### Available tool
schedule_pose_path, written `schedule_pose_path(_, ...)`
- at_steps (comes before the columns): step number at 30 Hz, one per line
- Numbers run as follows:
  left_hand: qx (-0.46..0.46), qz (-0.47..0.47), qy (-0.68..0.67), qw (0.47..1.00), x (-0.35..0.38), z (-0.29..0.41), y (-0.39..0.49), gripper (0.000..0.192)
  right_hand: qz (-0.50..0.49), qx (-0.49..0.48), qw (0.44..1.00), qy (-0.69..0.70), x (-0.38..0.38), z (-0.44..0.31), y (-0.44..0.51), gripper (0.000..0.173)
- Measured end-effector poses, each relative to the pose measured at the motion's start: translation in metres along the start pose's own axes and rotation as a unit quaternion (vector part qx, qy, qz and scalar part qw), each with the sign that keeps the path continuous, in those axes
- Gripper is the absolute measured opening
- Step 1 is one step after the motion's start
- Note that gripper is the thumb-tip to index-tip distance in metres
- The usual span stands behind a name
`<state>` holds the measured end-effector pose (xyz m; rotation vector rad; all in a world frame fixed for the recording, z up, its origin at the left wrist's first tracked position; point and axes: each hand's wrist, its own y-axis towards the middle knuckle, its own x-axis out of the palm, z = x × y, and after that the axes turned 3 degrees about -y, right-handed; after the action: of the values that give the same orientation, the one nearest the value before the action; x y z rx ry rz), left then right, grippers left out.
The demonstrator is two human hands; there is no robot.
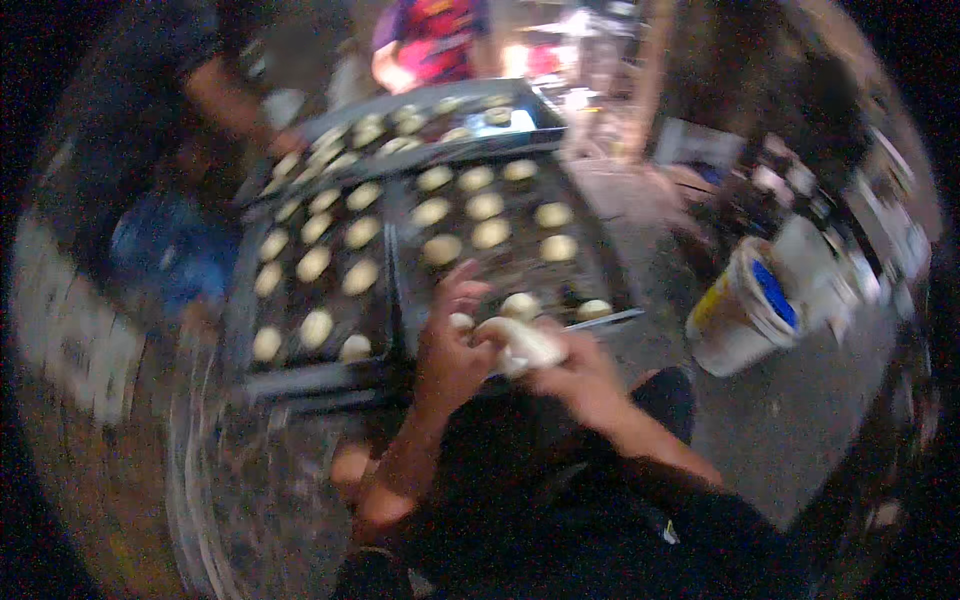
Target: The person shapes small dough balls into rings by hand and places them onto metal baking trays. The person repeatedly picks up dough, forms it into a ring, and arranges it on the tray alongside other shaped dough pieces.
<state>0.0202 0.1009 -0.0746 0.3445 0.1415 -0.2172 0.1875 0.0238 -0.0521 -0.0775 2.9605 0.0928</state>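
A lump of pale dough (531, 346) stretches between my two hands above the near edge of a dark baking tray (517, 274). My right hand (577, 371) is wrapped around the larger part of it. With thumb and bent finger, my left hand (454, 337) pinches its left end, while other fingers point up and away. A small pale piece (461, 322) shows at the left hand; blur hides whether it rests in the palm. Just beyond the lump sits a dough ball (520, 305), and another dough ball (595, 309) lies at the tray's near right corner.
A second tray (337, 289) and a far tray (420, 139) also carry several dough balls. Another person's arm (240, 109) reaches to the far tray's left. Someone in a red top (442, 41) is beyond. At right stands a white bucket (731, 322) with something blue inside.
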Motion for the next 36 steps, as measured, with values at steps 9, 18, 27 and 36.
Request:
schedule_pose_path(9,-0.079,-0.074,-0.474,0.874,-0.016,0.005,-0.010,0.050,0.017,-0.074,0.973,0.220,-0.002,-0.010,0.032,0.093)
schedule_pose_path(18,-0.031,0.038,0.003,0.999,-0.054,-0.012,-0.019,0.052,-0.107,0.011,0.993,0.051,-0.033,-0.001,0.014,0.043)
schedule_pose_path(27,-0.092,-0.074,-0.168,0.979,-0.025,0.058,-0.065,0.061,-0.111,-0.071,0.930,0.342,-0.003,-0.034,-0.005,0.073)
schedule_pose_path(36,-0.084,-0.007,-0.585,0.807,-0.054,0.047,-0.055,0.063,-0.094,-0.074,0.946,0.301,0.014,-0.059,0.050,0.022)
